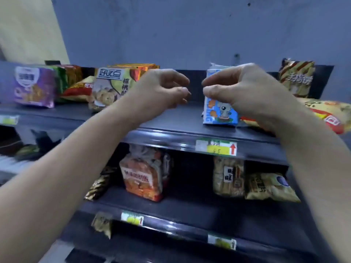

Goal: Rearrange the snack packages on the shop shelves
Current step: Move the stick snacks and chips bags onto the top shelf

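Right grip (245, 88) curls at the blue packet (220, 113) (left grip (161, 90) empty).

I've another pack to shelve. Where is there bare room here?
Top shelf: bare strip between the green cookie pack and the blue koala pack, beneath the left hand. Shelf below: gap between the orange pack and the tall beige pack. Crowded: both ends of the top shelf.
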A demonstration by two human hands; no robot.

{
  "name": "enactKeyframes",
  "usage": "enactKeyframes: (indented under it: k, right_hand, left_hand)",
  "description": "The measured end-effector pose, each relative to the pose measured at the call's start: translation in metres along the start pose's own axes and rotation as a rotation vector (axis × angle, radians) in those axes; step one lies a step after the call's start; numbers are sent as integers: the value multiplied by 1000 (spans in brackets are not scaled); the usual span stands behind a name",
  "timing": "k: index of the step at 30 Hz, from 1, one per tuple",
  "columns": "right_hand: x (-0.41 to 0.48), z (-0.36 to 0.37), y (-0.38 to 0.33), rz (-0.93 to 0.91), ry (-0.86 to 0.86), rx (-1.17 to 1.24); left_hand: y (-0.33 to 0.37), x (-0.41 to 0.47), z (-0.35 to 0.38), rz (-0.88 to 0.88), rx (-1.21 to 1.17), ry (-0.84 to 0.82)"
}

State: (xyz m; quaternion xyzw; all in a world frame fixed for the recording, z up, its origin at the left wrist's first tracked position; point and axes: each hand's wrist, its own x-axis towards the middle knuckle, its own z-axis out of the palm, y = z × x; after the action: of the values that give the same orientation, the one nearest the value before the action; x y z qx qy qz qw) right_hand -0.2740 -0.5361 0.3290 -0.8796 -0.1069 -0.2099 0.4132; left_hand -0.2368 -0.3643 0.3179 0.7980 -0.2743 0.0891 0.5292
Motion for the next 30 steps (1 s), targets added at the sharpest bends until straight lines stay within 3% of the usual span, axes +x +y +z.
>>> enactKeyframes:
  k: [16,22,30]
  right_hand:
    - [-4,283,-83,-25,-464,69]
    - [8,357,-64,88,-546,50]
    - [47,428,1,268,-588,31]
  left_hand:
    - [-153,-168,-205,-471,6,281]
    - [-211,-186,-226,-627,13,279]
    - [-298,-143,-220,-758,102,205]
